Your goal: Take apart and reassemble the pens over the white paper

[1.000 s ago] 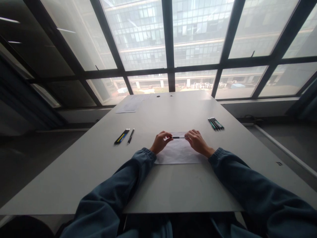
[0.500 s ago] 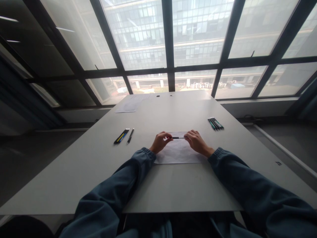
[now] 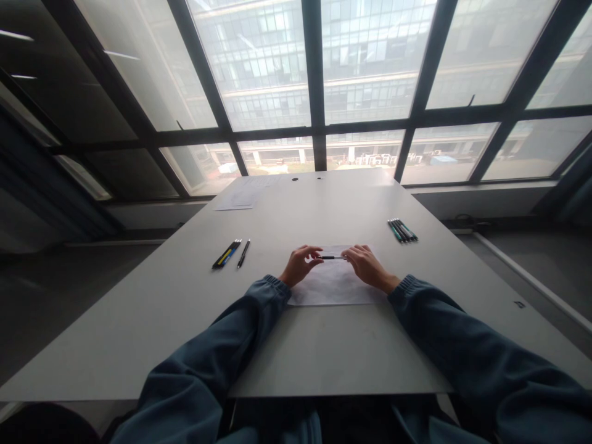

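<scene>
Head cam: left hand (image 3: 300, 266) and right hand (image 3: 367, 266) each pinch an end of a pen (image 3: 331, 257), level over the paper (image 3: 330, 285) on the desk (image 3: 185, 320), probably for grip at both ends.

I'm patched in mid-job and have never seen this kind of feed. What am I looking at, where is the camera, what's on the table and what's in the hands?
There is no machine here: it is a person's two bare hands, filmed by one camera worn on the head, looking forward and down. The left hand and right hand hold a dark pen by its ends, level, above a sheet of paper. On the grey table lie pens at the left, more pens at the right, and papers at the far end.
</scene>
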Demonstrator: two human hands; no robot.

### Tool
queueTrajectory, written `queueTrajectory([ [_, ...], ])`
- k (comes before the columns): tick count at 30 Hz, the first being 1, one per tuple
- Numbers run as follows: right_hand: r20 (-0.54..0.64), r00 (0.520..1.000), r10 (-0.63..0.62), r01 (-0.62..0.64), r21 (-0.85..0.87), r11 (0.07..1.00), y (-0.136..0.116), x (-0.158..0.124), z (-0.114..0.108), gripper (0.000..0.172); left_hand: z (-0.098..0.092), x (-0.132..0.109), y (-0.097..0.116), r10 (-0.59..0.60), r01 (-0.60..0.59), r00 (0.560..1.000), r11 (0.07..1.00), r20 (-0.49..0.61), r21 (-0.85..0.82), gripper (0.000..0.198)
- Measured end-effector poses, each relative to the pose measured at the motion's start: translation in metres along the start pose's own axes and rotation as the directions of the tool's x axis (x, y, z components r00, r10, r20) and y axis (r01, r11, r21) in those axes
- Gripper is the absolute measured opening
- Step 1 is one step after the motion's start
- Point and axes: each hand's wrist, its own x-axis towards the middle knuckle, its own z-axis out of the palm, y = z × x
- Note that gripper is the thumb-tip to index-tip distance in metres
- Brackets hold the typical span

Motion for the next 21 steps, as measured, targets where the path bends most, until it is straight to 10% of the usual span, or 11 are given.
queueTrajectory([
  [21, -0.007, 1.0, 0.011, -0.01, 0.051, 0.999, -0.0042, 0.0005, -0.0003, 0.009, 0.0001, -0.0007, -0.0007, 0.017, -0.017, 1.0, 1.0, 0.02, -0.002, 0.022],
])
